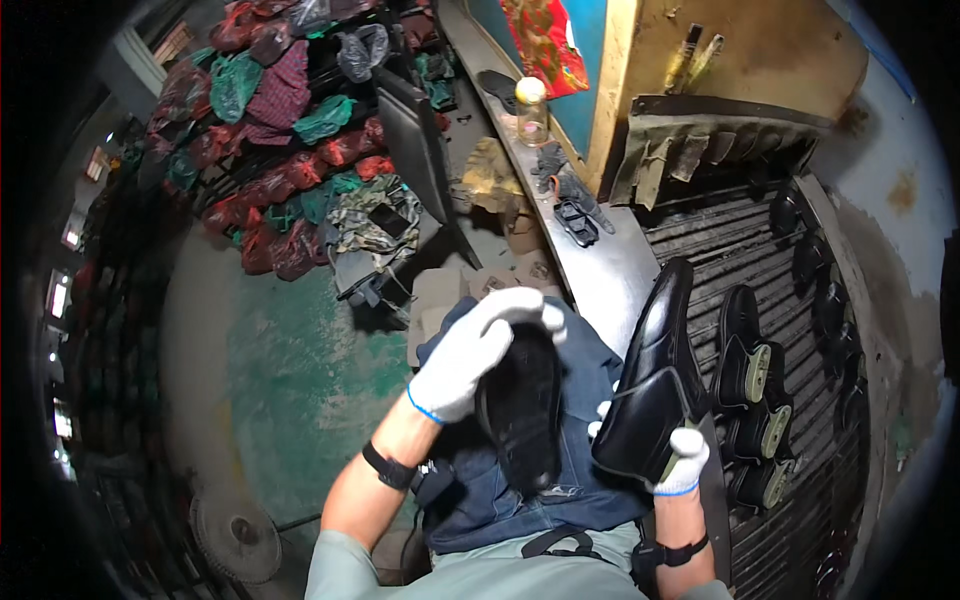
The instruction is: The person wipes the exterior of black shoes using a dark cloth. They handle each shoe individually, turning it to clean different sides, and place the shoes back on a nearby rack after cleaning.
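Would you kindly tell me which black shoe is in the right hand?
The glossy black shoe tilted above the conveyor; the others sit in a row on its slats.

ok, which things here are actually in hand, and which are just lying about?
In hand:
- left hand on black sole, over denim cloth on the lap
- right hand gripping black shoe

Lying about:
- shoes on slatted rack
- bottle
- bagged bundles
- black tray

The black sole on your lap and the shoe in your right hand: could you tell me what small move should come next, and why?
Probably bring the black shoe in the right hand leftward over the black sole, which the left hand steadies on the denim lap cloth; the two are apart now.
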`<move>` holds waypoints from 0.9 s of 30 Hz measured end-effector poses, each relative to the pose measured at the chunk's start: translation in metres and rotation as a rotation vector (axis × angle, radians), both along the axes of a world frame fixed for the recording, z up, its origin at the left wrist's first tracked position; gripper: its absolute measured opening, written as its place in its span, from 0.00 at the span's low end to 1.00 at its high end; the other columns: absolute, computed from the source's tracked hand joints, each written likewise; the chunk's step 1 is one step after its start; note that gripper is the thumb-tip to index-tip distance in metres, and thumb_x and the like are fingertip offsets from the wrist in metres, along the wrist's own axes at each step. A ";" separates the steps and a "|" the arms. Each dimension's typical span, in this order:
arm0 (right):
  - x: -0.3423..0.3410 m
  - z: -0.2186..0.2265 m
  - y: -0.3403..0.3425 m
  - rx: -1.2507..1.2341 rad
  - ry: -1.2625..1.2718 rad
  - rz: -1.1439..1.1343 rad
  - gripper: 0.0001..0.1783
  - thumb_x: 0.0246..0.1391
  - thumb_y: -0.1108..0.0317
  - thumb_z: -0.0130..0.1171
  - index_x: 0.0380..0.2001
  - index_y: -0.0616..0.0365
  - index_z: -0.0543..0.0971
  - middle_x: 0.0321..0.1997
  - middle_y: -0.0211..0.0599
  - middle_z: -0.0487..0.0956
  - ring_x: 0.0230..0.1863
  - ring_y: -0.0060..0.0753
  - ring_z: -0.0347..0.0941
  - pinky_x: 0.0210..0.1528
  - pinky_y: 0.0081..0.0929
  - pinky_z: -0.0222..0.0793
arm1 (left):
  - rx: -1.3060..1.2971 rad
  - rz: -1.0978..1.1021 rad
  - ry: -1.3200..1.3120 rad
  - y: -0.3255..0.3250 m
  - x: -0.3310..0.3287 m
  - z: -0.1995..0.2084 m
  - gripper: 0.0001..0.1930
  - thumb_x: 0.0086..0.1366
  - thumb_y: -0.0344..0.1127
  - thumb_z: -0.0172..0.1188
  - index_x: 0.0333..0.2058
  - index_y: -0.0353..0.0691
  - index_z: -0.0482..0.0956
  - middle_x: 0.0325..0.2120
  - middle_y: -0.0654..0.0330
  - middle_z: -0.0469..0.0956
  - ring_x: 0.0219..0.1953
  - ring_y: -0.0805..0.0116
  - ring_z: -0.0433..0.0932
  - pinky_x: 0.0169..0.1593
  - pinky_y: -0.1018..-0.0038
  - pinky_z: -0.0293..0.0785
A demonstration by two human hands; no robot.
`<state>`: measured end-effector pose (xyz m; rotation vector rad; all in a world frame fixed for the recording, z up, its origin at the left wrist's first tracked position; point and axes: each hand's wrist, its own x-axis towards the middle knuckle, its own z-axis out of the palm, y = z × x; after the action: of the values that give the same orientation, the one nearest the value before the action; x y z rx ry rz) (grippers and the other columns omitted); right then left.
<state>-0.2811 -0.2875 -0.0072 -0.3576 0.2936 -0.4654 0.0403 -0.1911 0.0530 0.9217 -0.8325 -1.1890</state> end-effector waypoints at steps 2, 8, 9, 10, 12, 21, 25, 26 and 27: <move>-0.017 0.010 0.032 -0.111 0.124 -0.170 0.56 0.45 0.66 0.73 0.79 0.67 0.64 0.75 0.60 0.76 0.73 0.63 0.75 0.78 0.62 0.70 | -0.108 0.064 -0.209 -0.004 0.009 0.039 0.40 0.75 0.62 0.67 0.70 0.37 0.71 0.62 0.47 0.81 0.65 0.49 0.81 0.72 0.53 0.76; 0.003 0.056 0.067 -1.145 0.402 -0.227 0.72 0.36 0.68 0.82 0.83 0.72 0.54 0.77 0.57 0.74 0.76 0.48 0.73 0.80 0.43 0.66 | -0.112 -0.059 0.302 0.026 -0.005 -0.006 0.37 0.83 0.61 0.55 0.75 0.36 0.66 0.69 0.49 0.76 0.71 0.54 0.76 0.75 0.56 0.73; 0.004 0.052 0.069 -1.199 0.441 -0.195 0.72 0.36 0.68 0.82 0.83 0.72 0.54 0.77 0.57 0.74 0.76 0.49 0.74 0.80 0.43 0.65 | -0.115 -0.021 0.165 0.030 -0.003 -0.004 0.40 0.80 0.64 0.57 0.75 0.36 0.68 0.69 0.49 0.76 0.70 0.56 0.77 0.75 0.58 0.72; 0.004 0.048 0.074 -1.251 0.483 -0.156 0.72 0.35 0.69 0.83 0.83 0.73 0.54 0.76 0.58 0.74 0.75 0.50 0.74 0.81 0.43 0.64 | -0.114 0.020 0.033 0.033 -0.005 0.008 0.43 0.78 0.67 0.60 0.75 0.37 0.69 0.69 0.49 0.77 0.70 0.58 0.77 0.75 0.60 0.71; 0.006 0.046 0.085 -1.308 0.508 -0.135 0.69 0.37 0.69 0.82 0.81 0.74 0.56 0.74 0.59 0.76 0.73 0.51 0.76 0.79 0.44 0.66 | -0.112 0.012 -0.040 0.034 -0.003 0.007 0.48 0.73 0.71 0.63 0.75 0.36 0.68 0.68 0.51 0.78 0.71 0.59 0.76 0.76 0.60 0.69; 0.019 0.034 0.089 -1.329 0.494 -0.103 0.61 0.39 0.66 0.86 0.76 0.73 0.66 0.71 0.59 0.78 0.71 0.54 0.78 0.76 0.45 0.70 | -0.094 0.008 -0.094 0.037 0.004 0.010 0.60 0.62 0.79 0.68 0.76 0.34 0.66 0.68 0.45 0.78 0.70 0.53 0.77 0.76 0.54 0.70; 0.025 0.037 0.091 -1.259 0.473 -0.073 0.63 0.39 0.65 0.86 0.77 0.72 0.65 0.71 0.59 0.78 0.72 0.53 0.77 0.76 0.44 0.70 | -0.077 -0.005 -0.096 0.036 0.005 0.015 0.61 0.61 0.80 0.67 0.76 0.34 0.66 0.68 0.45 0.79 0.70 0.53 0.78 0.76 0.55 0.70; 0.026 0.038 0.091 -1.235 0.460 -0.067 0.63 0.39 0.65 0.86 0.77 0.72 0.65 0.71 0.59 0.78 0.72 0.52 0.77 0.76 0.44 0.70 | -0.075 -0.015 -0.104 0.037 0.005 0.015 0.61 0.61 0.81 0.67 0.76 0.34 0.66 0.68 0.45 0.79 0.70 0.53 0.78 0.76 0.55 0.70; 0.026 0.037 0.090 -1.235 0.462 -0.064 0.64 0.39 0.65 0.86 0.77 0.72 0.64 0.72 0.59 0.77 0.72 0.52 0.77 0.77 0.44 0.70 | -0.073 -0.024 -0.112 0.038 0.006 0.015 0.62 0.60 0.81 0.67 0.76 0.34 0.66 0.68 0.45 0.79 0.70 0.53 0.78 0.76 0.55 0.70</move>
<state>-0.2550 -0.1971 0.0296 -1.6775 0.4410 -0.5857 0.0463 -0.1533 0.0676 0.9269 -0.9730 -1.1286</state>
